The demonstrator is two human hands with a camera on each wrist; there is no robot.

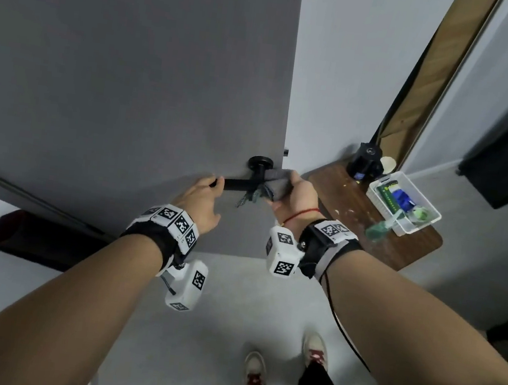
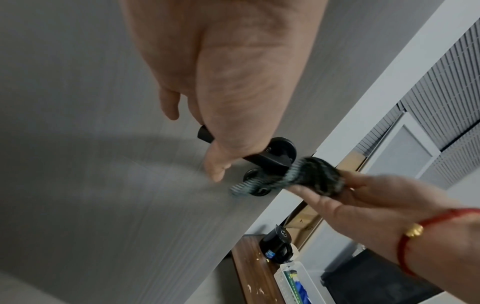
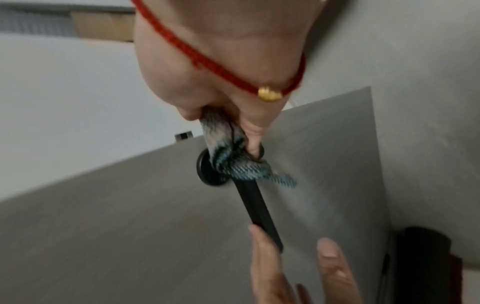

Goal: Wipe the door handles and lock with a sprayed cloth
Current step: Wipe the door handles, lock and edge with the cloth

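Observation:
A black lever door handle (image 1: 236, 184) (image 2: 262, 158) (image 3: 259, 209) juts from the grey door (image 1: 134, 65) below its round rosette (image 1: 261, 162). My left hand (image 1: 206, 191) (image 2: 228, 115) lightly holds the lever's free end between thumb and fingers (image 3: 267, 257). My right hand (image 1: 298, 194) (image 3: 221, 82) grips a bunched grey-blue cloth (image 1: 274, 182) (image 2: 314, 174) (image 3: 233, 162) pressed against the lever's pivot end. In the left wrist view a second round black lock plate (image 2: 255, 190) sits just under the lever, partly covered by the cloth's loose corner.
To the right of the door's edge stands a brown wooden table (image 1: 341, 196). On it are a black round device (image 1: 365, 164), a white basket (image 1: 431, 220) of small items and a green spray bottle (image 1: 380, 230). My feet (image 1: 256, 375) stand on grey floor below.

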